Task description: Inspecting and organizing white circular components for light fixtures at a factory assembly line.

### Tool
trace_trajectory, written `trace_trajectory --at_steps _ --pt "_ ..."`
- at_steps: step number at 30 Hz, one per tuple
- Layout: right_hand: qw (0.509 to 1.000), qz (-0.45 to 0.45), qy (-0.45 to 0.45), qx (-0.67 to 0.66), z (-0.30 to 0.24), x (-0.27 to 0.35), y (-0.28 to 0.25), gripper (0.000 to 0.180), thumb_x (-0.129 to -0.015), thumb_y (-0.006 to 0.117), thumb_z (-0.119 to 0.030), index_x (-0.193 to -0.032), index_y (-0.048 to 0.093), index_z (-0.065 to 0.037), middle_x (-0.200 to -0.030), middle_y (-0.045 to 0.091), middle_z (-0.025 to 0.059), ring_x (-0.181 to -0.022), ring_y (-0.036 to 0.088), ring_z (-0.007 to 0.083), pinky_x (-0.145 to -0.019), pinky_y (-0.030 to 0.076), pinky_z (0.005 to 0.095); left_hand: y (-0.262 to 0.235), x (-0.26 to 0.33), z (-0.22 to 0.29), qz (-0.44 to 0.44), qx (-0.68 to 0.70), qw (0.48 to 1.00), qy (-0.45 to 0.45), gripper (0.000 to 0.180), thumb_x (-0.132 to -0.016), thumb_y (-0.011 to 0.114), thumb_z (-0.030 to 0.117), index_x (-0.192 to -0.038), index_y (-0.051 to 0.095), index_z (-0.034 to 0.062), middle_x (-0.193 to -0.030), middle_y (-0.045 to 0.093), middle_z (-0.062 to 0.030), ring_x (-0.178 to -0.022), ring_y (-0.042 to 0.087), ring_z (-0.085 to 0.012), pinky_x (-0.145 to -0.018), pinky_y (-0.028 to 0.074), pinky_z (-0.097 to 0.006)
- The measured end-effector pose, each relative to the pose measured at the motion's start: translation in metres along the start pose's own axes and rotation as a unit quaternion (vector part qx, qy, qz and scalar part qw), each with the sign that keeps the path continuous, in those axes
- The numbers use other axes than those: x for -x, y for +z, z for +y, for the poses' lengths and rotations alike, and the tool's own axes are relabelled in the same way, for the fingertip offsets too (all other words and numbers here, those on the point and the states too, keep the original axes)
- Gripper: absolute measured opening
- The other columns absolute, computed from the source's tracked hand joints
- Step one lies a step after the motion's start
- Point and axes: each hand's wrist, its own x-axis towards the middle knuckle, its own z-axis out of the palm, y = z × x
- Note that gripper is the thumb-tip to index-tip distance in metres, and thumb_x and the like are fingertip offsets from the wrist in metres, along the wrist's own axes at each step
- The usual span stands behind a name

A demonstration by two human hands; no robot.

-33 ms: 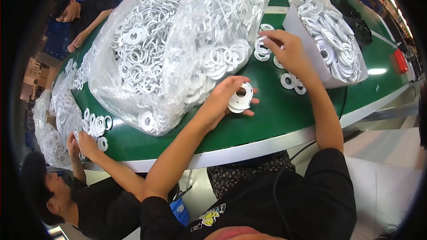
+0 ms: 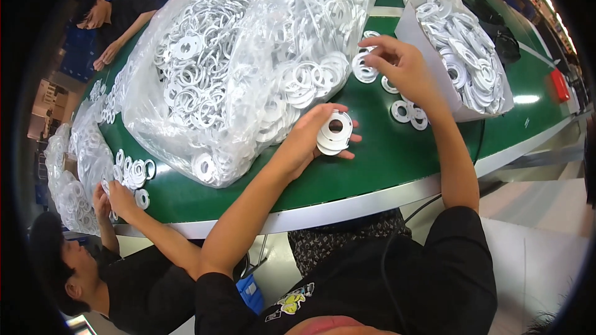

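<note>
My left hand (image 2: 312,138) is held palm up above the green table's near side, its thumb over a small stack of white plastic rings (image 2: 335,142). The top ring has a wide hole and small notches on its rim. Farther right, my right hand (image 2: 402,68) hovers by a few loose white rings (image 2: 365,73) on the table. Its thumb and index finger are curved with a gap between them; whether a fingertip touches a ring cannot be made out. More loose rings (image 2: 410,115) lie under and beside my right wrist.
A large clear plastic bag (image 2: 248,87) full of white rings stands at centre left. At the right is a white box (image 2: 428,56) heaped with rings. A red object (image 2: 559,85) lies at the far right edge. Two other people work at the left with more bags (image 2: 81,180).
My left hand with the rings has shifted slightly up and left. My right index finger and thumb have spread a little farther apart beside the loose rings.
</note>
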Motion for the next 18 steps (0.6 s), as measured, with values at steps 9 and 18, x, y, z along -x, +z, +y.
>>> trace_trajectory --at_steps 9,18 --pt "0.977 -0.184 -0.050 -0.098 -0.030 0.027 0.035 0.016 -0.078 0.069 -0.010 -0.090 0.064 -0.001 -0.109 0.057 0.0093 -0.083 0.060 0.0158 -0.074 0.049 0.0270 -0.003 -0.009 0.003 0.010 0.046 0.999 0.002 0.048 -0.099 0.031 0.041 -0.125 0.043 0.0023 -0.106 0.061 -0.0151 -0.091 0.064 -0.0268 -0.066 0.058 -0.037" --pt "0.985 -0.024 -0.118 -0.121 -0.056 0.016 0.056 0.012 -0.082 0.060 -0.003 -0.093 0.064 -0.002 -0.083 0.064 0.0070 -0.064 0.058 0.0121 -0.060 0.046 0.0243 -0.004 -0.006 -0.002 0.005 0.045 0.999 0.013 0.037 -0.097 0.044 0.031 -0.118 0.046 0.0005 -0.100 0.061 -0.0129 -0.086 0.066 -0.0251 -0.058 0.059 -0.034"
